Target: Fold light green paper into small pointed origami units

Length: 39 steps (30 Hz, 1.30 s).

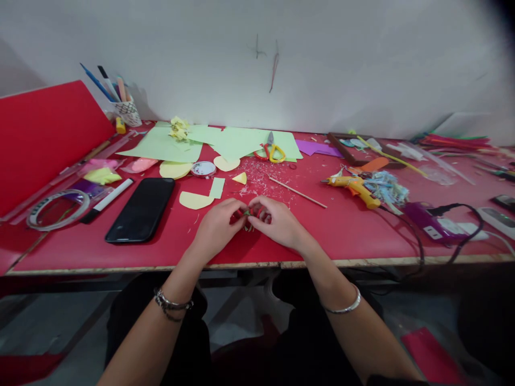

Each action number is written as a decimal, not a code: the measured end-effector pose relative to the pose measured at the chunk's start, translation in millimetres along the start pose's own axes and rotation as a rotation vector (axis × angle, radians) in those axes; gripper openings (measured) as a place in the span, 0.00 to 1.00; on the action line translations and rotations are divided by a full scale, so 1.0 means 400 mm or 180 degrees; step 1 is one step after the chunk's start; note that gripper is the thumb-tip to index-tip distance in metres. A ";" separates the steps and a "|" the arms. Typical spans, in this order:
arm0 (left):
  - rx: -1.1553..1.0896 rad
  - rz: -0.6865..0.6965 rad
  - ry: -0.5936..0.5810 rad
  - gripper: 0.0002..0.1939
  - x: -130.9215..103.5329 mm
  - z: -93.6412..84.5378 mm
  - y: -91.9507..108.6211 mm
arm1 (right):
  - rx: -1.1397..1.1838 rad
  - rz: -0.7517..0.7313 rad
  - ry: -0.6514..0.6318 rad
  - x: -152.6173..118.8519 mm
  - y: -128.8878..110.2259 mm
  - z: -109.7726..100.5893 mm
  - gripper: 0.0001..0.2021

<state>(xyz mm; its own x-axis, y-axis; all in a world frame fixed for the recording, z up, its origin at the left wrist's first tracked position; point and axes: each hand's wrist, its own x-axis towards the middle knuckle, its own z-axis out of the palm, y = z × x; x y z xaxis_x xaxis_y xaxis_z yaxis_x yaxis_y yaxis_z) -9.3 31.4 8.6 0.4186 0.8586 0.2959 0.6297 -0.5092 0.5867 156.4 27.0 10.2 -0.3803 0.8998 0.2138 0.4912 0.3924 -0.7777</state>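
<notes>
Soft, muted light falls evenly across a red tabletop (pixel 341 244) and pale wall (pixel 209 64); beyond the black phone (pixel 140 210), a faint shadow backs the pen cup (pixel 129 113); right of the phone, shade pools beneath the left hand (pixel 219 222) and right hand (pixel 277 224), their small piece (pixel 248 227) blurred; far right of the phone, pale sheen washes the tabletop, red strips (pixel 458 142) look soft, and the wall's upper corner blackens.

I have both forearms (pixel 145 338) angled over the tabletop's near edge (pixel 257 265). Left hand (pixel 219 222) and right hand (pixel 278 221) curl inward, fingertips (pixel 256 202) close.
</notes>
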 end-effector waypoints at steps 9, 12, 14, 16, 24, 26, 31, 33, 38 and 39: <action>0.0008 0.0139 0.0194 0.06 -0.004 0.007 -0.008 | 0.0269 -0.0034 0.0146 0.004 0.001 -0.002 0.06; -0.0114 0.0130 0.0227 0.08 -0.004 0.012 -0.007 | 0.0299 0.0007 0.0170 0.006 0.003 0.000 0.06; -0.0169 0.0141 0.0191 0.08 -0.004 0.014 -0.007 | 0.0387 0.0070 0.0139 0.006 0.003 0.000 0.06; -0.0234 0.0147 0.0150 0.08 -0.003 0.015 -0.008 | 0.0400 0.0063 0.0138 0.006 0.001 -0.001 0.05; -0.0420 0.0057 -0.0104 0.14 -0.001 0.011 -0.009 | -0.0319 -0.0421 0.0145 0.006 -0.004 -0.009 0.07; -0.0491 0.0067 -0.0135 0.15 -0.002 0.008 -0.010 | -0.0477 -0.0462 0.0113 0.006 -0.004 -0.011 0.06; -0.0497 0.0094 -0.0363 0.12 -0.003 0.000 -0.006 | -0.0555 -0.0467 0.0154 0.005 -0.001 -0.015 0.05; -0.0236 0.0128 -0.0414 0.09 -0.003 0.001 -0.004 | -0.0570 -0.0486 0.0176 0.005 0.001 -0.016 0.05; 0.0263 0.0115 -0.0323 0.07 -0.005 0.013 -0.004 | -0.0509 -0.0407 0.0171 0.006 0.002 -0.013 0.05; 0.0241 0.0077 -0.0299 0.08 -0.005 0.016 -0.005 | -0.0479 -0.0402 0.0175 0.006 0.002 -0.011 0.05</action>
<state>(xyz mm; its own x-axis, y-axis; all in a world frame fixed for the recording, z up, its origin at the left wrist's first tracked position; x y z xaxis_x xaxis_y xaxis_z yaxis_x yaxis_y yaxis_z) -7.3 30.1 2.1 0.4914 0.8385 0.2354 0.6648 -0.5357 0.5206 159.4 30.4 12.6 -0.4050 0.8491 0.3390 0.5554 0.5231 -0.6465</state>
